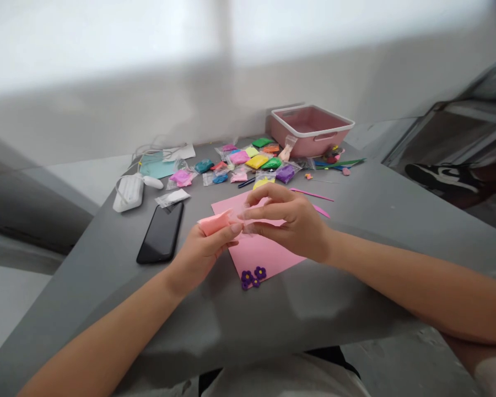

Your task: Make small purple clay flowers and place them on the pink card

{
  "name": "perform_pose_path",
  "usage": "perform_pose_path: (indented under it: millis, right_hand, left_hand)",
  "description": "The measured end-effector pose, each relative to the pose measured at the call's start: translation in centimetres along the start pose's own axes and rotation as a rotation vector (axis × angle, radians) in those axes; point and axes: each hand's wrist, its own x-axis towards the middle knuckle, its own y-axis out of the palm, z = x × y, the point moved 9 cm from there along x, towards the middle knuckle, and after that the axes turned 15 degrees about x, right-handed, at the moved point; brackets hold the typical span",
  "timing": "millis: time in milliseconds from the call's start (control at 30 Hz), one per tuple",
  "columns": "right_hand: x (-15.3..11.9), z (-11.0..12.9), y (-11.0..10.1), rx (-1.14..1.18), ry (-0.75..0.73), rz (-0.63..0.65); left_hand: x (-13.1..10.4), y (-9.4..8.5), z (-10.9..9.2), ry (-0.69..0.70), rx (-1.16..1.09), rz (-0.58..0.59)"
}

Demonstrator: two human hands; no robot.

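Note:
My left hand (pixel 206 245) is closed around a clear plastic bag of peach-coloured clay (pixel 215 221), thumb on top. At the bag's loose clear end, my right hand (pixel 289 220) pinches the plastic between thumb and fingers. Both hands are raised above a pink sheet (pixel 264 259) that lies on the grey table. Small purple clay flowers (pixel 253 277) with yellow centres sit at the sheet's near corner. Two pink modelling tools (pixel 312 194) lie beyond my right hand, partly hidden by it.
Several bags of coloured clay (pixel 257 161) spread across the back of the table. Behind them stands a pink basket (pixel 314 134) with a white rim. A black phone (pixel 161 232) lies left of my left hand, near a white power strip (pixel 128 193). Green strips (pixel 343 164) lie at the right.

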Motion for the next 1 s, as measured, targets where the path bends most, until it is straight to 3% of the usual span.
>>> perform_pose_path:
  millis: [400,700,867,1000]
  right_hand:
    - [-0.1,0.2,0.2,0.052,-0.038,0.006]
    - [-0.2,0.0,0.4,0.079,-0.020,0.018]
    - [-0.1,1.4,0.0,0.028,-0.084,-0.087]
    - [0.2,0.5,-2.0,0.100,0.037,-0.251]
  left_hand:
    - [-0.1,0.3,0.5,-0.059,-0.108,0.020]
    - [-0.2,0.7,0.4,0.000,-0.017,0.103]
    - [-0.3,0.6,-0.5,0.022,-0.109,0.011]
    - [-0.5,-0.1,-0.6,0.017,-0.183,-0.103]
